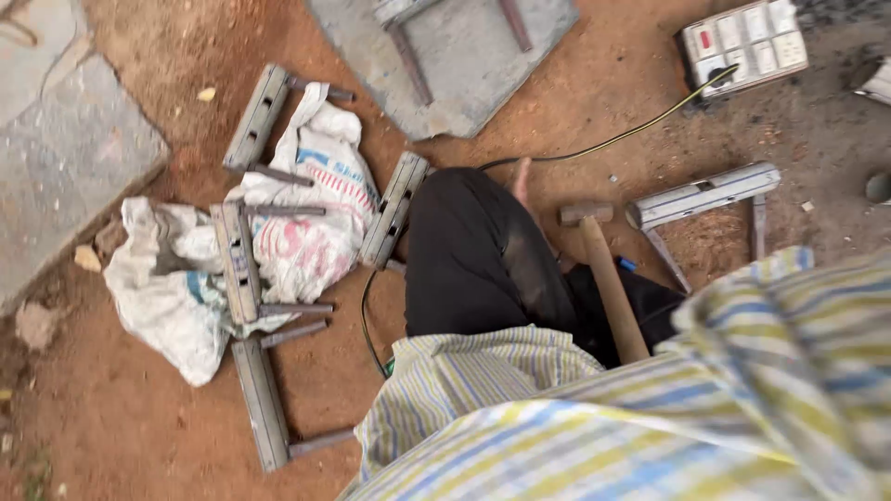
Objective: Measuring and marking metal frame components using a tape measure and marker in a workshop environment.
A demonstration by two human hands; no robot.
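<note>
Neither of my hands shows in the head view. My striped shirt sleeve fills the lower right and hides whatever is under it. A hammer with a wooden handle lies beside my black-trousered leg, and the handle's near end runs under the sleeve. My bare foot rests on the red dirt. A grey metal channel with welded rods lies just right of the hammer head.
Several more grey channel pieces with rods lie to the left, some on a crumpled white sack. A stone slab sits at the top, a switch box with a yellow cable at the top right.
</note>
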